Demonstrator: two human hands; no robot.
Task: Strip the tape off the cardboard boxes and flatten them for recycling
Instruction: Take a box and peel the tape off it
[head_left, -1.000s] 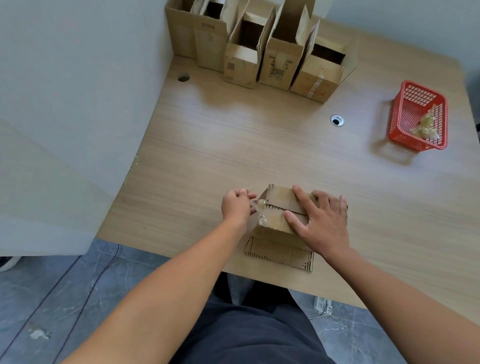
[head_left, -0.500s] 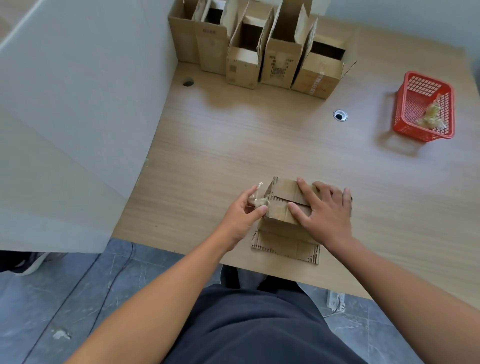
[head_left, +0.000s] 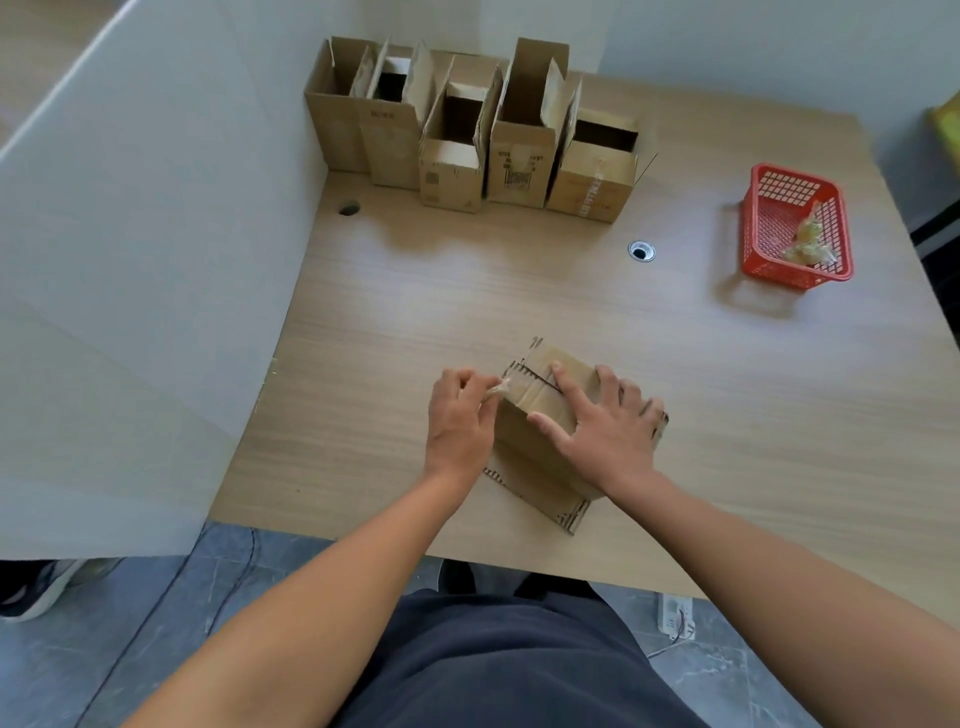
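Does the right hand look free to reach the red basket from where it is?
Probably yes: only tabletop lies between the right hand and the red basket. But that hand is pressing down the box while the left hand pinches the tape.

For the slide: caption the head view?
Left hand pinches the tape on a cardboard box that the right hand presses down.

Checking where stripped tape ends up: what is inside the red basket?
Inside the red basket lies a crumpled clump of yellowish clear tape, toward its near right side. The rest shows bare mesh floor; whatever sits beneath the clump is covered.
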